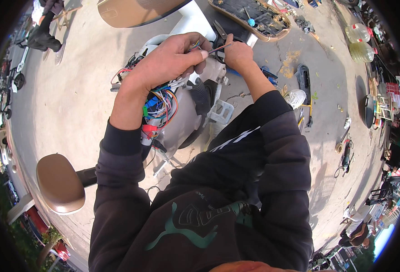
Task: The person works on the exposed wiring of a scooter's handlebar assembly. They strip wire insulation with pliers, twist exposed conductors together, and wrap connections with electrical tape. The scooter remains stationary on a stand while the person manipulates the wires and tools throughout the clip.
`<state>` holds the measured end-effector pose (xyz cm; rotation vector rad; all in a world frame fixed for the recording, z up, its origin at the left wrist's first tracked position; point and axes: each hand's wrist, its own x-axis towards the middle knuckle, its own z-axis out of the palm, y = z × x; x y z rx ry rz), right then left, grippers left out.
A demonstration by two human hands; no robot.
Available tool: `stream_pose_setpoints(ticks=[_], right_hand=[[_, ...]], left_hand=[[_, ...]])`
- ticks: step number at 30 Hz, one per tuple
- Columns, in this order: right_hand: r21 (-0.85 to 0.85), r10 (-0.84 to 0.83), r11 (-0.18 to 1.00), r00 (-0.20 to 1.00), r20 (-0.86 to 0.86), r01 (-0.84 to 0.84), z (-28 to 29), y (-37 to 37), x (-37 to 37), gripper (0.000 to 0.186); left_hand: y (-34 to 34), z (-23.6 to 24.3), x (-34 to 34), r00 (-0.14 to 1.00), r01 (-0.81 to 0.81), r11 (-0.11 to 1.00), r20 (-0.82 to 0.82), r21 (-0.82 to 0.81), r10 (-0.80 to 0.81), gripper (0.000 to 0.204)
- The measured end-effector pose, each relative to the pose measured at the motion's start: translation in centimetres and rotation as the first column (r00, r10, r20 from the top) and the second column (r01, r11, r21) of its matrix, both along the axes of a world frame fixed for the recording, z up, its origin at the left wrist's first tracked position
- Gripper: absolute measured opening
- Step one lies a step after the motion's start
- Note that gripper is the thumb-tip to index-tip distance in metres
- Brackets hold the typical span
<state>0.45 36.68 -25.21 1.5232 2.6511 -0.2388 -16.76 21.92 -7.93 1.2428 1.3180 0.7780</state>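
Note:
My left hand (177, 59) is closed, pinching a few thin coloured wires between thumb and fingers. A reddish-brown wire (219, 48) runs from it to my right hand (239, 55), whose fingers are closed on its far end. Just beyond the right fingers show the parted blades of scissors (220, 30); their handles are hidden, so I cannot tell whether that hand holds them too. Under my left wrist hangs a tangled wiring bundle (166, 106) with blue, green and red connectors. It lies against the pale body of a partly dismantled scooter-like vehicle (188, 124).
A brown padded seat (141, 11) stands at the far side, beside an upturned tray-like part (259, 18) with a screwdriver (250, 20). Another brown pad (60, 183) is at left. Plastic jugs (361, 43) and a corded power tool (346, 156) are on the right.

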Motion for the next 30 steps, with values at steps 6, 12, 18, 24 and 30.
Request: stream_pose_setpoints(ticks=[6, 12, 18, 24, 30], right_hand=[[-0.861, -0.564, 0.506, 0.737, -0.372, -0.046, 6.8, -3.1, 5.9, 0.018], [-0.747, -0.831, 0.528, -0.066, -0.552, -0.404, 14.5, -13.5, 11.8, 0.031], [-0.572, -0.759, 0.65, -0.393, -0.519, -0.5, 15.9, -15.8, 10.5, 0.054], [-0.501, -0.662, 0.739, -0.346, -0.665, -0.451, 15.2, -14.8, 12.9, 0.051], [-0.466, -0.616, 0.777, -0.359, -0.701, -0.424, 13.4, -13.7, 14.1, 0.047]], left_hand=[[-2.0, 1.6, 2.3, 0.997, -0.017, 0.996, -0.072, 0.092, 0.023, 0.029], [-3.4, 4.8, 6.2, 0.998, 0.022, 0.997, -0.059, 0.076, -0.018, 0.033], [-3.3, 5.7, 9.8, 0.995, 0.037, 0.997, -0.097, 0.061, -0.031, 0.033], [-2.2, 5.1, 12.9, 0.986, 0.047, 0.998, -0.16, 0.033, -0.041, 0.03], [-1.4, 4.4, 14.3, 0.989, 0.052, 0.998, -0.14, -0.021, -0.055, 0.025]])
